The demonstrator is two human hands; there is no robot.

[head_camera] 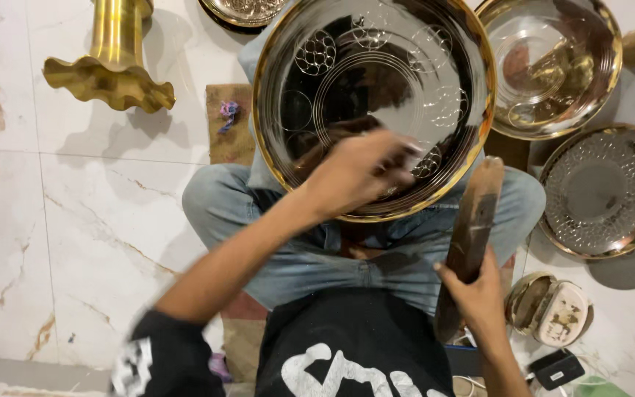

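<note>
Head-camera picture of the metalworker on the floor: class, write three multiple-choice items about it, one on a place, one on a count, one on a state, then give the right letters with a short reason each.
1. Where does the brass vase lie?
A. on the marble floor, upper left
B. on the person's lap
C. inside the patterned plate

2. Besides the large engraved plate on the lap, how many round dishes lie to its right?
A. none
B. two
C. five

3. What is the right hand doing?
A. lying open on the floor
B. gripping the dark wooden tool
C. holding a phone

Answers:
1 A: the vase rests on the white tiles, away from the knees.
2 B: a smooth shiny bowl and a dimpled dish sit there.
3 B: its fingers wrap the tool's lower end, while the left hand presses on the plate.
</note>
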